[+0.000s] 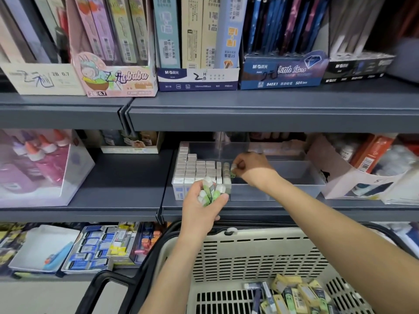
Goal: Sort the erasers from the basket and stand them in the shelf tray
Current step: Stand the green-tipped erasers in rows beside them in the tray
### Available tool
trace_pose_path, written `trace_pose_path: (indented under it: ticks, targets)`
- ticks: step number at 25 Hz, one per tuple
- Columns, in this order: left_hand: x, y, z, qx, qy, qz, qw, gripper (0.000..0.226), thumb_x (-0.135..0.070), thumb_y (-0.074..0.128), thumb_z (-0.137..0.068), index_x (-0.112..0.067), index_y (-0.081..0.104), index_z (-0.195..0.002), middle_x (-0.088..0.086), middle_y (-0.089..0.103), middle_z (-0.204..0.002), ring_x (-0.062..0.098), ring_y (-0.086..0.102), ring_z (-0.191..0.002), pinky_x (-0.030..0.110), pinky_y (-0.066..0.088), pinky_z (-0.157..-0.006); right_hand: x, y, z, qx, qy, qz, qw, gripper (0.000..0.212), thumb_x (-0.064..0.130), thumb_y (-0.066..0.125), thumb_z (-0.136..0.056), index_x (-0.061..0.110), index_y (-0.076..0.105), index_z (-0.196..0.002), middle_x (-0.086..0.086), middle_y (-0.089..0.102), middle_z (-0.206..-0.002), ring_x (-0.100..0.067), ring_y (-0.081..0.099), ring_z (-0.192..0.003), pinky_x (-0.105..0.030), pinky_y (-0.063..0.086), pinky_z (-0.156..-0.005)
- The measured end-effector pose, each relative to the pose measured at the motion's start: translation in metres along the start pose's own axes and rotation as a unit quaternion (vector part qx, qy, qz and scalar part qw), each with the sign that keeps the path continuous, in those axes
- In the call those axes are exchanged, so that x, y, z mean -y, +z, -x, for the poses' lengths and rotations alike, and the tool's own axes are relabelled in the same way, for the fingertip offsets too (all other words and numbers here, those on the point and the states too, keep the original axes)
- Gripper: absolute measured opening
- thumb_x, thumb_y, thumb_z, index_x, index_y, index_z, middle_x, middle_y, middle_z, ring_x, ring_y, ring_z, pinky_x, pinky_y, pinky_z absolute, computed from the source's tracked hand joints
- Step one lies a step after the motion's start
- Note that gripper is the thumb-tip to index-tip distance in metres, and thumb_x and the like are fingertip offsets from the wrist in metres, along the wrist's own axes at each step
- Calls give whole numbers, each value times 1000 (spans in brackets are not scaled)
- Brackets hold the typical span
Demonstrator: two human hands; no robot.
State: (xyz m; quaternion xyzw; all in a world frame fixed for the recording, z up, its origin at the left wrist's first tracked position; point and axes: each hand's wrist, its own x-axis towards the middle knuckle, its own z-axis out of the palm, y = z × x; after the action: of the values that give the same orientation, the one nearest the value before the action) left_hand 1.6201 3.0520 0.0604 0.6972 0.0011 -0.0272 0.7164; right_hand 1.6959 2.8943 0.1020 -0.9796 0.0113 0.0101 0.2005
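- the left hand (204, 203) is curled round a small bunch of green-and-white erasers (210, 191), held just in front of the tray's left front corner; their white ends poke up between the fingers and the sleeves show pale green.
- the right hand (248, 169) reaches into the tray, thumb and fingertips pinching a single eraser (233, 172) with a green sleeve, right beside the last standing row.
- the clear tray (283, 190) sits on the middle grey shelf (102, 177). its left part is filled and its right part is bare.
- the standing erasers (197, 169) are packed upright in neat rows, white tops upward, and the rows step back deeper toward the left wall. the front ones show pale blue print on their sleeves.
- the basket (249, 252) is beige slotted plastic with black handles, below the shelf edge and under both forearms.
- loose erasers (299, 293) lie jumbled in its lower right corner, in yellow, green and dark sleeves.
- pencil-lead boxes (197, 75) stand on the shelf above, and bottles with orange caps (45, 150) sit in a clear box at the left.
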Motion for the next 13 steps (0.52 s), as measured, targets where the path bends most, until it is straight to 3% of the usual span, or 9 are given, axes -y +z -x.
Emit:
trace_pose_path:
  ticks: [8,13]
  targets:
    - [0,0,0,-1,-2,1,1000,22,-14,72,-79,-24,57,-91,-11,61,-74,-5,56,-58,22,52,-55,1,-13,11,74,-28,32,996,12,27,65,-84,21,68,-94,1,69,-102,-18,63,-94,-29,49,-90]
    - [0,0,1,-1,2,5,1000,22,-14,73,-79,-25,57,-89,-11,61,-74,-1,58,-61,24,54,-55,-3,-20,21,127,-53,16,990,17,29,54,-92,23,65,-103,2,63,-109,-16,59,-101,-30,47,-91]
